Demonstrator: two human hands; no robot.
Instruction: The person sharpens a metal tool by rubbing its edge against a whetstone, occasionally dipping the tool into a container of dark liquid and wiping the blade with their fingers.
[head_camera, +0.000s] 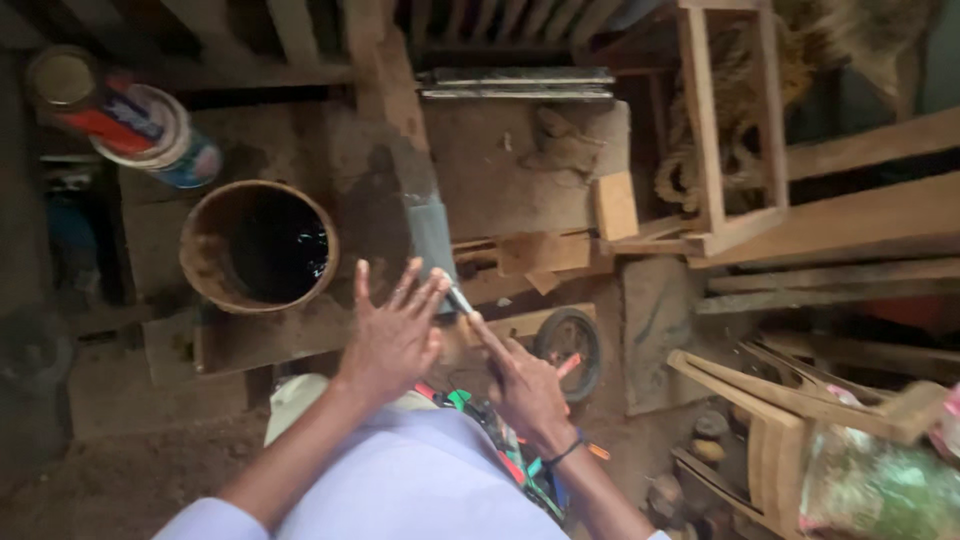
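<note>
Seen from the head camera, a person in a pale sleeved garment works low over a cluttered workshop floor of dirt and timber. The left hand (392, 335) is raised with its fingers spread and straight, the fingertips resting against the lower part of a flat grey metal blade (432, 240) that stands near the middle of the scene; nothing is closed inside this hand. The right hand (522, 385), just to the right and nearer, has a dark band at the wrist and points its first fingers up and left to the blade's lower end, where they meet it; motion blur hides whether they pinch it or only press on it. The blade runs upward into a long wooden beam (385, 70) that leans away to the far side.

To the left of the hands sits a round rusty drum (205, 255) holding dark liquid. Far left, a stack of coloured tins (130, 120) lies on its side. Just right of the right hand lies a small dark wheel (572, 345) on a plank. At far right an open wooden frame (730, 130) stands over coiled rope, with long boards (860, 215) beyond it. Near right lie curved chair parts (790, 400).
</note>
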